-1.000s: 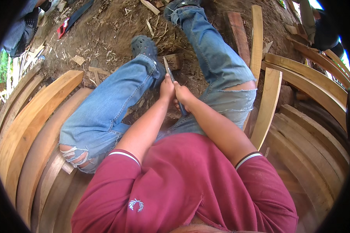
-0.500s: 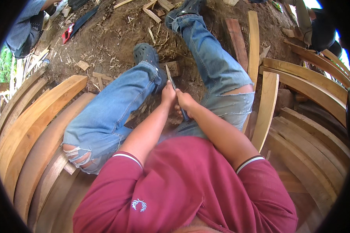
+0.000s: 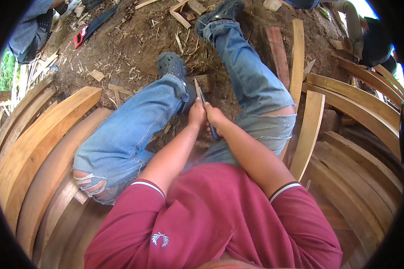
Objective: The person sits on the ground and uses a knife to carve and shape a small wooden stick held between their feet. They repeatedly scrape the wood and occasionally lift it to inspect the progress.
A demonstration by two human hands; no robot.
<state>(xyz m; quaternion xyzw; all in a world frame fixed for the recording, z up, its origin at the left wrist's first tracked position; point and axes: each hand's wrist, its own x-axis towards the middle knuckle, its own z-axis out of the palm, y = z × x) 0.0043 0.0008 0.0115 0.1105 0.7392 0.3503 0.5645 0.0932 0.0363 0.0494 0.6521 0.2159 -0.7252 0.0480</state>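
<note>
Both my hands meet between my knees, close together. My left hand (image 3: 197,113) is closed around a slim, pale pointed piece of wood (image 3: 196,85), whose tip sticks up past the fingers. In my right hand (image 3: 216,117) is a knife (image 3: 202,95); its narrow dark blade points away from me, alongside the wood. The dark blue end of its handle (image 3: 214,133) shows below my right fist. The lower end of the wood is hidden by my hands.
Curved planks lean in rows at my left (image 3: 49,130) and right (image 3: 354,101). Beyond my left foot lies a handsaw with a red handle (image 3: 80,36). A small wood block (image 3: 203,82) sits by my shoe. Shavings litter the dirt. Other people's legs show at both upper corners.
The whole view has shifted slightly, so the scene sits a little lower and to the right. The knife blade now shows a bit more apart from the wood's tip. Both grips look the same.
</note>
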